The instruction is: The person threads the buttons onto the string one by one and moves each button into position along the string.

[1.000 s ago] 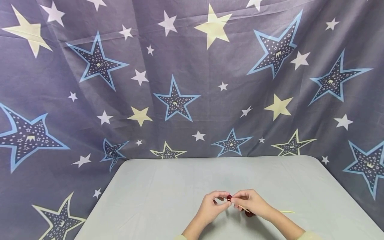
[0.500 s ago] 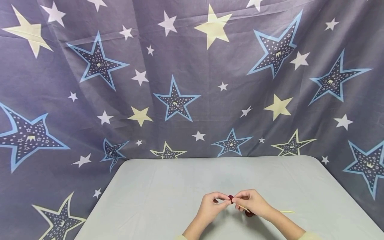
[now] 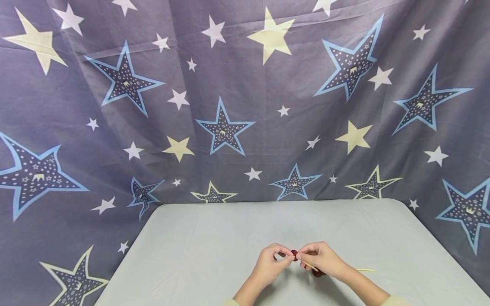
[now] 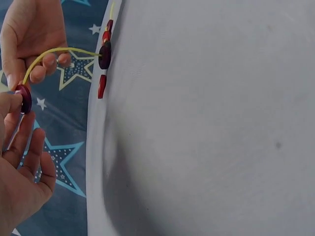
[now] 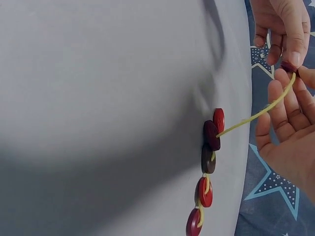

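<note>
A dark red button is held up above the table between both hands. My left hand pinches it with thumb and fingertips, the other fingers loosely bent. From the opposite side my right hand grips the same button, its thumb and fingertip at the edge. Yellow cord runs from this button down to a maroon button on the table. Further along the cord lie a dark brown button, a red button and a crimson button. Fingers partly hide the held button's holes.
Another red button stands on edge near the maroon one. A pale grey cloth covers the table. Behind it hangs a dark curtain printed with stars. The loose cord end sticks out beyond the right forearm.
The held button has shifted slightly right, and my left fingertips have moved a little right with it. My right hand and the buttons on the table stay nearly still.
</note>
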The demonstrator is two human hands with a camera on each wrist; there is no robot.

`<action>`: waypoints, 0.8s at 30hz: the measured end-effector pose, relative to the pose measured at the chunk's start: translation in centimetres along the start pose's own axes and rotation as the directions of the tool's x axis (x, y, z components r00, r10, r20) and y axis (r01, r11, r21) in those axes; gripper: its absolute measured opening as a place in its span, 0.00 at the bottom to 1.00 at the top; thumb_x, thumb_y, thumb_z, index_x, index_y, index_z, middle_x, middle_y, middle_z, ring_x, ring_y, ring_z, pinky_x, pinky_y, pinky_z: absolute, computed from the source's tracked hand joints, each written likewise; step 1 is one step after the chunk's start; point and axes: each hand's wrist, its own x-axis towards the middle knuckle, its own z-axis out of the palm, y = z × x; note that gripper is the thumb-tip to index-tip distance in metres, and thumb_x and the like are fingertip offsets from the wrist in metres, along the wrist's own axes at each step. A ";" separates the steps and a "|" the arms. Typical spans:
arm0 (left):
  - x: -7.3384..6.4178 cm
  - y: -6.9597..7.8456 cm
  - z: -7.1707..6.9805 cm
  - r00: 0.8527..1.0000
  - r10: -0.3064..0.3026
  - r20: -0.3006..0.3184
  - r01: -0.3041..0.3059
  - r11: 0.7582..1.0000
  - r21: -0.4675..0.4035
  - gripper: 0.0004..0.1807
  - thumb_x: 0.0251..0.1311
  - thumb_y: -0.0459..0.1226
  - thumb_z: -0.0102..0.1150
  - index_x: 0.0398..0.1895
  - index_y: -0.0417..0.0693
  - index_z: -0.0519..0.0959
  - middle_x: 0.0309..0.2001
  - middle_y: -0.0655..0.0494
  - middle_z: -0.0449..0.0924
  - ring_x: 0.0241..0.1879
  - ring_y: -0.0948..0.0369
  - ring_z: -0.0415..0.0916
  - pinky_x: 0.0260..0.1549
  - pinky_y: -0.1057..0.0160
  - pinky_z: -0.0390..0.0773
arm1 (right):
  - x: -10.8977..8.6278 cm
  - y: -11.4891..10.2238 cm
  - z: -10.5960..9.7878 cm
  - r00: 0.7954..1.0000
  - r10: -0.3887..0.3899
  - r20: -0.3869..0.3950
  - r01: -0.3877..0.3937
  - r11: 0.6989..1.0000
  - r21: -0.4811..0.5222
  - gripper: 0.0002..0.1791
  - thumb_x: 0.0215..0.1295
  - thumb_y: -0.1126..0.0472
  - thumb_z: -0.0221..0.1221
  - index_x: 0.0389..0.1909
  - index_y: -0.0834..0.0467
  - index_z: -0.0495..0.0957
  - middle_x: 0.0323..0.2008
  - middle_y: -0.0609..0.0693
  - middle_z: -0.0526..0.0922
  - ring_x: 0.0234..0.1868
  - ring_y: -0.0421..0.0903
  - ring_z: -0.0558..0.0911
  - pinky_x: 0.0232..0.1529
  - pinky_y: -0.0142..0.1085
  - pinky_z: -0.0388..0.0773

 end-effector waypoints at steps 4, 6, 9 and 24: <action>0.1 0.0 0.1 1.000 -0.009 -0.011 0.009 1.000 0.004 0.03 0.52 0.38 0.64 0.27 0.49 0.82 0.32 0.56 0.83 0.34 0.66 0.75 0.28 0.74 0.67 | 0.1 -0.2 0.1 1.000 -0.020 0.010 0.020 1.000 -0.019 0.13 0.61 0.64 0.58 0.38 0.72 0.77 0.25 0.52 0.82 0.22 0.38 0.77 0.20 0.31 0.72; 0.1 0.1 0.1 1.000 -0.016 -0.012 0.016 1.000 0.005 0.03 0.51 0.37 0.63 0.27 0.48 0.82 0.31 0.57 0.83 0.32 0.70 0.74 0.27 0.75 0.67 | 0.1 -0.3 0.1 1.000 -0.026 0.009 0.026 0.999 -0.043 0.12 0.59 0.65 0.60 0.38 0.71 0.77 0.25 0.55 0.81 0.22 0.38 0.77 0.21 0.31 0.72; 0.2 0.3 0.1 0.999 -0.032 -0.008 0.033 0.999 0.008 0.03 0.51 0.36 0.63 0.27 0.47 0.82 0.30 0.58 0.83 0.31 0.73 0.72 0.25 0.75 0.68 | 0.1 -0.3 0.1 1.000 -0.023 -0.004 0.022 0.997 -0.078 0.11 0.58 0.65 0.61 0.37 0.70 0.78 0.25 0.59 0.80 0.22 0.37 0.75 0.19 0.29 0.70; 0.5 0.4 0.2 0.999 -0.037 0.028 0.035 0.997 0.071 0.03 0.53 0.39 0.63 0.27 0.50 0.82 0.31 0.62 0.82 0.34 0.71 0.73 0.30 0.73 0.69 | 0.0 -0.2 0.0 0.969 -0.246 -0.031 0.217 0.901 -0.377 0.13 0.56 0.62 0.63 0.43 0.58 0.78 0.27 0.50 0.81 0.26 0.32 0.75 0.23 0.30 0.74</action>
